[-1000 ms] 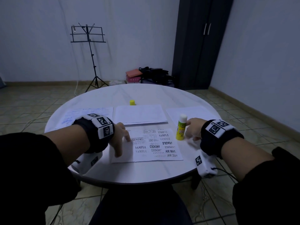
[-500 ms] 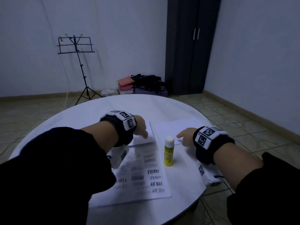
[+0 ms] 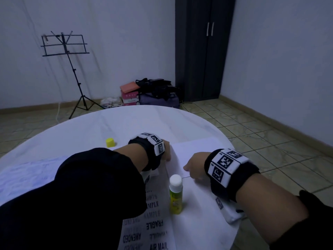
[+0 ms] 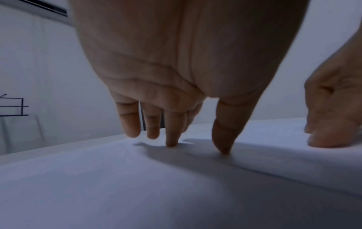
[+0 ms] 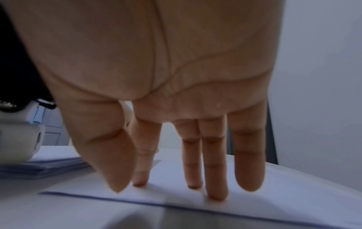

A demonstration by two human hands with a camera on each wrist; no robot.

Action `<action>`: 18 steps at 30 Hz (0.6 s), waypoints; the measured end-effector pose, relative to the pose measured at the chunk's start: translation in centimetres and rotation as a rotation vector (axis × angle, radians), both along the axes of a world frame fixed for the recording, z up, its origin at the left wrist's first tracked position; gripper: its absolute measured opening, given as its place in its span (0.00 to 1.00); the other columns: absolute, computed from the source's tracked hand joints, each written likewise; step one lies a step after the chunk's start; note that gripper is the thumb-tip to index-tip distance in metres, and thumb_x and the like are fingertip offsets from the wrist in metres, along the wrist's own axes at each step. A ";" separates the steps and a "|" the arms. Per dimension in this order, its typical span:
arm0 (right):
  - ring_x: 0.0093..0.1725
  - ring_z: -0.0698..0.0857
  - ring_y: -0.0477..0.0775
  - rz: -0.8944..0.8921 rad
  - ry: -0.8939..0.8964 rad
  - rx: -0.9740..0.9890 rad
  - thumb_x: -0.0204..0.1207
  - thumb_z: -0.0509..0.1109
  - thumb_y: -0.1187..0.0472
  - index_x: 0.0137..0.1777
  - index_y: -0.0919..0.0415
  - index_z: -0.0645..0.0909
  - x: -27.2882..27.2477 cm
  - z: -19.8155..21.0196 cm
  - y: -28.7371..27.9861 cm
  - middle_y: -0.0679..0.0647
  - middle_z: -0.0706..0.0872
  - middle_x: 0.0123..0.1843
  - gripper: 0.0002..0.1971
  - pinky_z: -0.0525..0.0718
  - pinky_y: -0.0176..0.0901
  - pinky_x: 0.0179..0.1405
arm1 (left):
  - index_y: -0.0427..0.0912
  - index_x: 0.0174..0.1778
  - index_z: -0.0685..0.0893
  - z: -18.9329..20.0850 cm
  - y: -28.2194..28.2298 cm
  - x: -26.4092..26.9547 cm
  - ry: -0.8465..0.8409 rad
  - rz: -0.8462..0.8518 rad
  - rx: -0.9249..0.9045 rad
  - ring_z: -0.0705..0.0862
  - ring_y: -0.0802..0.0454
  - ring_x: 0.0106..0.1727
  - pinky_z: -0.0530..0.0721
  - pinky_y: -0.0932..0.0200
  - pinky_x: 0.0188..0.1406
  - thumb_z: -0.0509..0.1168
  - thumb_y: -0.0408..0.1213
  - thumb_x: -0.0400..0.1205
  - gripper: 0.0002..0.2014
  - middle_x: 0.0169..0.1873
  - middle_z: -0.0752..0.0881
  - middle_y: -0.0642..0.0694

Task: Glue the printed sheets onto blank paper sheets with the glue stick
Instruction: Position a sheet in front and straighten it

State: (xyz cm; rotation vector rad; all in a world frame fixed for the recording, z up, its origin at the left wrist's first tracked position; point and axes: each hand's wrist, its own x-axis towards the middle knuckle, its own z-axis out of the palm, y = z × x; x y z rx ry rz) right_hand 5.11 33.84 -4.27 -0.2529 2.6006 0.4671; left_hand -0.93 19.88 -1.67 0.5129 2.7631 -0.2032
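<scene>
Two hands on one blank white paper sheet, which lies flat on the round white counter just beyond the glue stick. Left hand at the sheet's left edge, fingers straight, tips pressing down, gripping nothing. Right hand at the sheet's near edge, fingers extended, tips on the paper, gripping nothing. Uncapped yellow-green glue stick with white top stands upright, landmark. Printed sheet with black stamp words lies left of and nearer than the stick, its edge just beside it. Small yellow cap stands well beyond the stick, to the left. Black folding music stand on the floor far beyond the stick.
</scene>
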 end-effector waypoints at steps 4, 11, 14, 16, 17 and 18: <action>0.69 0.72 0.51 0.043 -0.079 -0.023 0.88 0.50 0.60 0.82 0.57 0.59 0.7 1.0 -0.3 0.53 0.68 0.79 0.23 0.68 0.09 0.49 | 0.47 0.51 0.73 0.2 0.1 -0.2 -0.020 -0.007 -0.009 0.72 0.49 0.45 0.71 0.64 0.37 0.68 0.47 0.78 0.14 0.38 0.73 0.43; 0.73 0.70 0.57 0.009 -0.070 -0.026 0.88 0.46 0.59 0.80 0.62 0.60 1.7 2.1 -1.4 0.56 0.71 0.73 0.22 0.73 0.35 0.58 | 0.46 0.57 0.76 0.3 -0.1 0.1 0.018 0.014 0.038 0.75 0.47 0.46 0.74 0.57 0.46 0.72 0.50 0.75 0.20 0.47 0.78 0.46; 0.74 0.71 0.58 -0.028 -0.044 -0.025 0.88 0.48 0.59 0.78 0.61 0.63 2.0 2.3 -1.4 0.55 0.72 0.74 0.21 0.73 0.39 0.62 | 0.46 0.58 0.77 0.5 -0.2 0.2 -0.010 0.032 0.071 0.75 0.48 0.45 0.72 0.59 0.45 0.72 0.50 0.74 0.20 0.47 0.78 0.46; 0.68 0.75 0.54 0.008 -0.036 -0.005 0.87 0.49 0.59 0.78 0.59 0.64 2.4 2.4 -1.5 0.52 0.72 0.74 0.21 0.74 0.45 0.65 | 0.46 0.57 0.76 0.8 -0.2 0.4 -0.022 0.039 0.095 0.77 0.48 0.47 0.75 0.59 0.46 0.73 0.48 0.74 0.20 0.49 0.80 0.45; 0.65 0.75 0.52 0.001 -0.027 0.002 0.87 0.50 0.58 0.78 0.57 0.65 2.4 2.5 -1.5 0.51 0.72 0.74 0.20 0.75 0.45 0.64 | 0.45 0.61 0.74 0.9 -0.1 0.4 -0.012 0.032 0.110 0.79 0.47 0.52 0.77 0.58 0.49 0.73 0.47 0.74 0.23 0.54 0.81 0.44; 0.65 0.75 0.52 0.022 -0.022 0.029 0.87 0.50 0.57 0.78 0.55 0.65 2.4 2.4 -1.5 0.51 0.72 0.74 0.20 0.75 0.46 0.61 | 0.42 0.69 0.72 0.9 -0.1 0.5 0.009 0.025 0.127 0.80 0.45 0.59 0.79 0.55 0.55 0.73 0.46 0.75 0.29 0.61 0.81 0.43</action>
